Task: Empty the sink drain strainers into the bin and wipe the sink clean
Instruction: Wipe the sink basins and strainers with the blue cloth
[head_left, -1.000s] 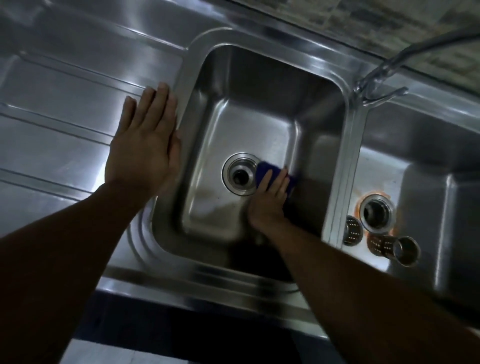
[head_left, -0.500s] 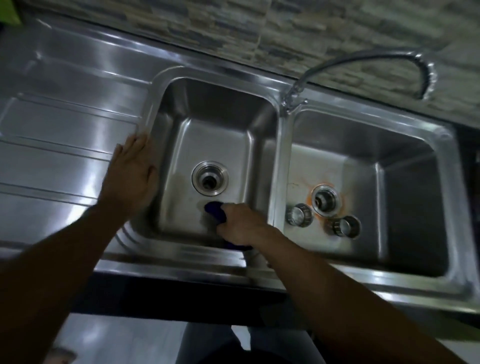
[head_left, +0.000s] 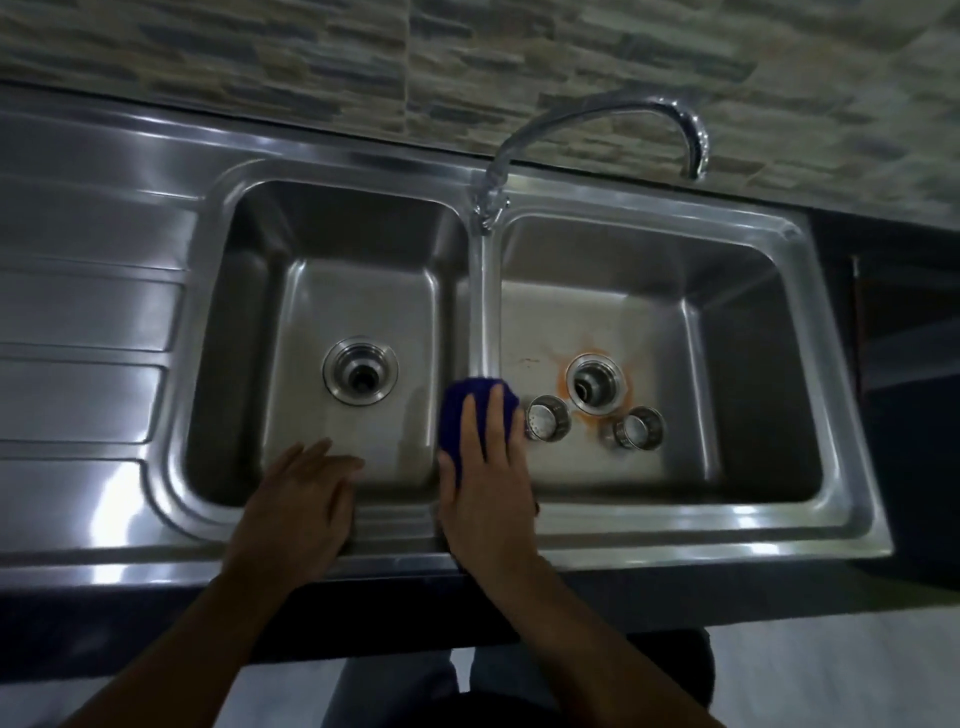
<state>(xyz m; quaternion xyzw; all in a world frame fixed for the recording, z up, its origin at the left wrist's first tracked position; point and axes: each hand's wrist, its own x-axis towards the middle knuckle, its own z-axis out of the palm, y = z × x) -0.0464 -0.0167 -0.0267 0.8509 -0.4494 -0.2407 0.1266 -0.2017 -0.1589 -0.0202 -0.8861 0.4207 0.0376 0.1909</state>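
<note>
1. The sink was a steel double unit. The right hand lay flat on the blue cloth, fingers straight and spread, and pressed it onto the divider between the bowls, towards its near end.
2. The left hand rested on the near edge of the left bowl. Its fingers were straight and gripped nothing, so it was probably a brace.
3. Both strainers lay out of their drains on the floor of the right bowl. The left strainer was just beside the cloth. The right strainer sat on the near-right side of the right drain. Each looked tilted rather than upright. Whether they held any debris could not be told.
4. An orange stain ringed the right drain, while the left drain showed no such mark. The right bowl therefore seemed the part left to wipe.
5. The cloth looked soft and limp, so flat palm pressure suited it on open steel. In the bowl corners and around the drain ring it would likely need bunching under the fingertips.
6. The strainers looked light, stiff and thin-walled, and likely to roll or slip on slick steel. Each would best be pinched at the rim, between thumb and fingers.
</note>
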